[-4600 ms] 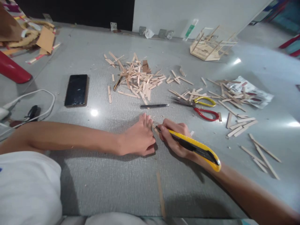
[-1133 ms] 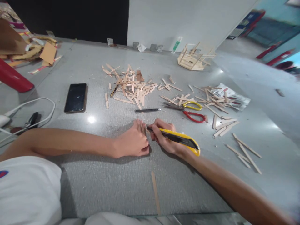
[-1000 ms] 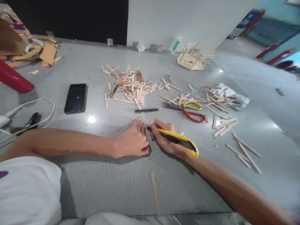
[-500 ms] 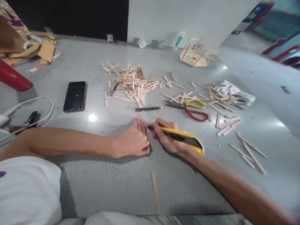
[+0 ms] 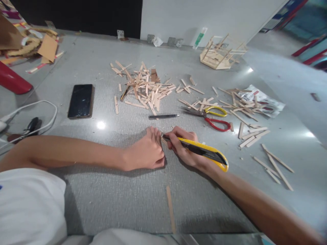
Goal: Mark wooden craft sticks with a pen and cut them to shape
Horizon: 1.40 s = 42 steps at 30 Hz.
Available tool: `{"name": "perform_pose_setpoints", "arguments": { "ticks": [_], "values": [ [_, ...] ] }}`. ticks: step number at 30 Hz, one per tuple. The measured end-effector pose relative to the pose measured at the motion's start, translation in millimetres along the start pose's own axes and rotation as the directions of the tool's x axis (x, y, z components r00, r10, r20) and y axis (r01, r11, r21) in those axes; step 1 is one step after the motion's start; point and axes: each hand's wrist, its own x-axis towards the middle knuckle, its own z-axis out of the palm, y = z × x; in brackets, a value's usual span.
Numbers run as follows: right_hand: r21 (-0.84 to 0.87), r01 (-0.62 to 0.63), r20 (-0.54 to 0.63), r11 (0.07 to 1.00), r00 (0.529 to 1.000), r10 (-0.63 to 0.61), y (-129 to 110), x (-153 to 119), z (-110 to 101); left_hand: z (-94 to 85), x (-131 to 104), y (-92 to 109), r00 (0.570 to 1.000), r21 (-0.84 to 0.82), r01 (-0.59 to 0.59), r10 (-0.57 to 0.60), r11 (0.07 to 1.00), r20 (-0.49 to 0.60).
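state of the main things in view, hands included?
left hand: curled, grip unclear
right hand: closed on yellow knife
yellow knife: held, blade extension unclear
scissors: lying unheld, handles apart
phone: face up, screen dark
pen: lying flat, tip exposed
stick pile: loosely heaped
packet: partly covered by sticks
wooden frame: standing, posts up

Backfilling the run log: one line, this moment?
left hand: on grey table; right hand: gripping yellow-black utility knife; knife front: near pale wooden piece

Pale panel (image 5: 176,17) behind grey table (image 5: 114,204)
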Motion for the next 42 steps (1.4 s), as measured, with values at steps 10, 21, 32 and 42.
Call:
{"name": "perform_pose_setpoints", "arguments": {
  "ticks": [10,21,32,42],
  "values": [
    [-0.011,0.021,0.013,1.0,1.0,-0.021,-7.5,2.5,-2.0,-1.7,0.5,-0.4,1.0,-0.009,-0.011,0.011,1.0,0.003],
    [0.007,0.008,0.024,1.0,1.0,-0.009,-4.0,1.9,-1.6,0.1,0.6,0.2,1.0,-0.023,0.002,-0.002,1.0,0.003],
    [-0.025,0.025,0.014,0.999,1.0,-0.025,-2.5,2.3,0.3,-0.3,1.0,0.2,1.0,-0.03,-0.014,0.014,0.999,-0.008],
    [-0.193,0.061,-0.018,0.979,0.998,-0.065,-1.7,-1.7,8.7,-0.2,2.2,-1.9,0.998,-0.122,-0.039,0.045,0.992,0.047]
  ]
}}
